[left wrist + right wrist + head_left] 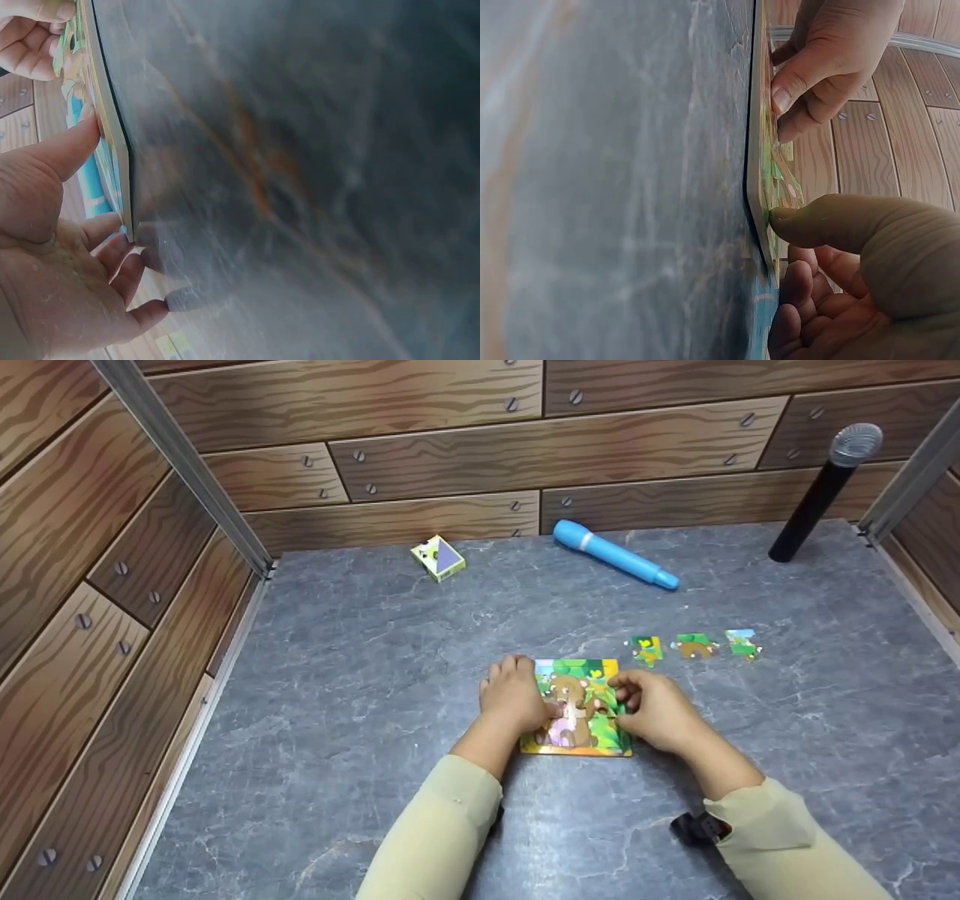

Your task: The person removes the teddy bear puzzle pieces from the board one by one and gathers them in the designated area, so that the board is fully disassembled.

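Note:
A square jigsaw puzzle (pixel 570 739) with a picture of brown bears lies flat on the grey table. My left hand (pixel 514 695) rests on its left side, the thumb pressing the top face and the loosely bent fingers at the edge. At the right edge, my right hand (pixel 656 711) pinches a green puzzle piece (pixel 69 41) between thumb and fingers. That piece stands slightly tilted against the board in the right wrist view. Behind the right hand lie three loose pieces: a yellow-green one (pixel 646 649), a brown-and-green one (pixel 695 646) and a blue-and-green one (pixel 741 643).
A small card box (pixel 438 559) sits near the back wall. Right of it lies a blue marker-shaped tube (pixel 619 556). A black microphone (pixel 814 502) with a silver head stands at the back right. Wood-patterned panels (pixel 442 427) enclose the table.

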A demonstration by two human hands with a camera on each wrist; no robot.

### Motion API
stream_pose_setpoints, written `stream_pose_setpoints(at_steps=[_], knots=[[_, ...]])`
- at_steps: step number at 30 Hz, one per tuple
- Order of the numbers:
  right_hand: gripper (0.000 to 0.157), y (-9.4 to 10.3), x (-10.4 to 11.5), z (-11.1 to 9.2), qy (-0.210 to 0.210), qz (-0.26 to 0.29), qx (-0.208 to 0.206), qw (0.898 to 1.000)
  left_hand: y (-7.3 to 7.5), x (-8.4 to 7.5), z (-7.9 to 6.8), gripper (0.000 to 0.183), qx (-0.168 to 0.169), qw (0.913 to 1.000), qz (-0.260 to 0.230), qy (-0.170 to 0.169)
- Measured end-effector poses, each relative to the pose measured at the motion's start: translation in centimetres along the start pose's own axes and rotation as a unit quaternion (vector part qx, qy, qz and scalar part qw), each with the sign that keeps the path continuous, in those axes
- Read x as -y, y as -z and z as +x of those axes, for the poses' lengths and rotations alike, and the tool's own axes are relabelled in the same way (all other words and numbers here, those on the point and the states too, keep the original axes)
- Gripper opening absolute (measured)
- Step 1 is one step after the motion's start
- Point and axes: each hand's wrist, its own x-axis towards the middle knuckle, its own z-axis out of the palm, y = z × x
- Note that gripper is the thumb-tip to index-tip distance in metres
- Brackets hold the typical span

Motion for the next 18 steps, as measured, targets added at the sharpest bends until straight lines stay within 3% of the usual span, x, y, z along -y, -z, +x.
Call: stream_pose_setpoints(at_steps=[18], knots=[[0.048, 1.1, -0.6, -0.2, 0.043, -0.006, -0.035, 0.998, -0.3, 0.2, 0.2, 0.091, 0.004, 1.0, -0.005, 0.004]])
